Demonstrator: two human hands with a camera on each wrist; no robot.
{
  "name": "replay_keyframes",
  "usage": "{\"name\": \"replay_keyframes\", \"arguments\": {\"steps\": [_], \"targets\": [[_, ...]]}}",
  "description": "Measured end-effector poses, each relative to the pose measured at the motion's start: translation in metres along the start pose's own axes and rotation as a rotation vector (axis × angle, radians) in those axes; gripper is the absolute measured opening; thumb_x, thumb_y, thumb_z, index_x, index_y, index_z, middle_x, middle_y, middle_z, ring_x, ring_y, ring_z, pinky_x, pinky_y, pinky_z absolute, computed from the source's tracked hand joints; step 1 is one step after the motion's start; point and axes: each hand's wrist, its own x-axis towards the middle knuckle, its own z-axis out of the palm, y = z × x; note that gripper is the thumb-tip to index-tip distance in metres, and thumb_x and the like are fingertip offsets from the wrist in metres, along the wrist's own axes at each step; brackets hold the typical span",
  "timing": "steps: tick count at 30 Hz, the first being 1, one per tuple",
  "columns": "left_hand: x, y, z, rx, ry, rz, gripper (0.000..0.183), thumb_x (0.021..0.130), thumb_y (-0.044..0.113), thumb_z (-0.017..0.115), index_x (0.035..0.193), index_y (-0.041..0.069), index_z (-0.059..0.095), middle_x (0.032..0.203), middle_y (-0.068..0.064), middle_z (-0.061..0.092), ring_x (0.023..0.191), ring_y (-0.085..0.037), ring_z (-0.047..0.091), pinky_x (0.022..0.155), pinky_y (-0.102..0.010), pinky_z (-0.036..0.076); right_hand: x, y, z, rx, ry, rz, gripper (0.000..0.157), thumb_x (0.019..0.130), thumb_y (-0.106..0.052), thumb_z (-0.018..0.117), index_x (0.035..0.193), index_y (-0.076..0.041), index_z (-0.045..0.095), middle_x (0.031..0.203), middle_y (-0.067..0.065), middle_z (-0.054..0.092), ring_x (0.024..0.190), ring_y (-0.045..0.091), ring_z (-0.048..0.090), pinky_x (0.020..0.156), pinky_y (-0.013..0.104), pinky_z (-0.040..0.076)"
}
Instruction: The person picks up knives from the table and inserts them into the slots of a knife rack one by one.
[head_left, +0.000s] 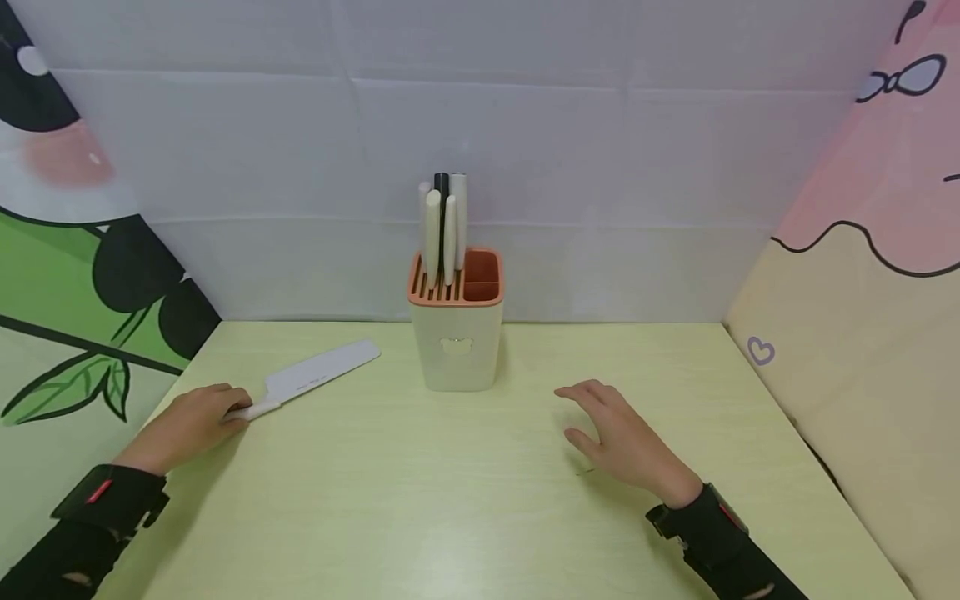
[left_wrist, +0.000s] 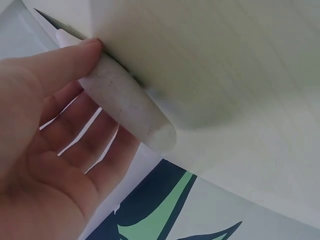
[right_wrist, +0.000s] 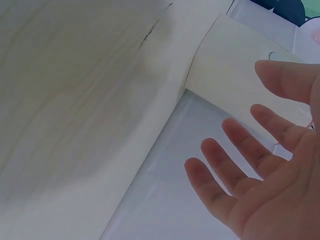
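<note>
A kitchen knife with a wide, pale, squared-off blade lies on the table at the left, its blade pointing toward the back middle. My left hand holds its white handle; in the left wrist view the thumb lies on the handle and the fingers are on its other side. To the right, my right hand is over the table with fingers and thumb spread, nothing between them. A cream knife block with an orange slotted top stands between the hands, further back.
Several white-handled pieces and a black one stand upright in the block's slots. Beside them is an orange compartment. A white cloth wall rises behind the table, with printed cloth at both sides.
</note>
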Motion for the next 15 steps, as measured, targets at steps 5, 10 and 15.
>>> {"name": "replay_keyframes", "arguments": {"steps": [5,10,15], "targets": [[-0.006,0.003,-0.001,0.010,0.030,0.023,0.021,0.083,0.004,0.088,0.097,0.004,0.073,0.084,0.003,0.063,0.073,-0.012,0.052,0.064,-0.035,0.048,0.000,-0.001,0.002,-0.005,0.015,-0.016,0.053,0.097,-0.011,0.078,0.146,-0.013,0.059,0.138,0.004,0.061,0.131,0.029,0.056,0.105,0.049,0.053],[-0.012,0.009,-0.002,0.015,0.077,0.022,0.021,0.082,0.004,0.089,0.094,0.006,0.072,0.083,0.004,0.063,0.072,-0.010,0.050,0.062,-0.034,0.046,0.001,-0.001,0.003,-0.006,0.012,-0.013,0.053,0.097,-0.011,0.079,0.146,-0.012,0.059,0.138,0.006,0.061,0.131,0.030,0.056,0.105,0.050,0.053],[-0.020,0.019,-0.005,0.036,0.205,0.103,0.031,0.073,0.002,0.094,0.090,0.013,0.070,0.082,0.009,0.061,0.071,-0.005,0.048,0.060,-0.032,0.046,0.002,0.000,0.003,0.002,-0.014,0.010,0.053,0.099,-0.014,0.077,0.148,-0.012,0.058,0.140,0.008,0.061,0.134,0.029,0.055,0.108,0.049,0.052]]}}
